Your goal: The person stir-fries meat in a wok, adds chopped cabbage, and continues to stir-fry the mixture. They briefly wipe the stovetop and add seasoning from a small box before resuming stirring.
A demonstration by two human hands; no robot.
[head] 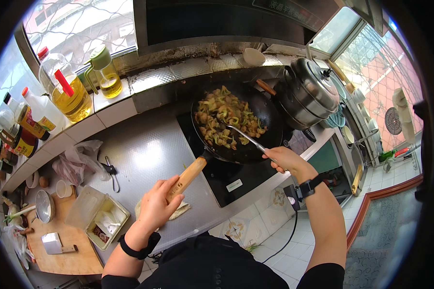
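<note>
A black wok [271, 119] sits on the black glass cooktop [220, 177]. In it lies a heap of cauliflower pieces [224, 112], browned and greenish, mostly towards the wok's left and middle. My left hand [161, 202] grips the wok's wooden handle [191, 173], which points towards me. With my right hand [285, 160] I hold a long metal cooking utensil [247, 138]. Its far end reaches into the cauliflower, so its head is hidden.
A steel steamer pot [307, 97] stands close to the wok's right. Oil jugs [72, 99] and several bottles line the tiled ledge at left. A cleaver [54, 244] lies on the wooden board [72, 260], near an open plastic container [117, 220]. A white bowl [254, 57] sits behind the wok.
</note>
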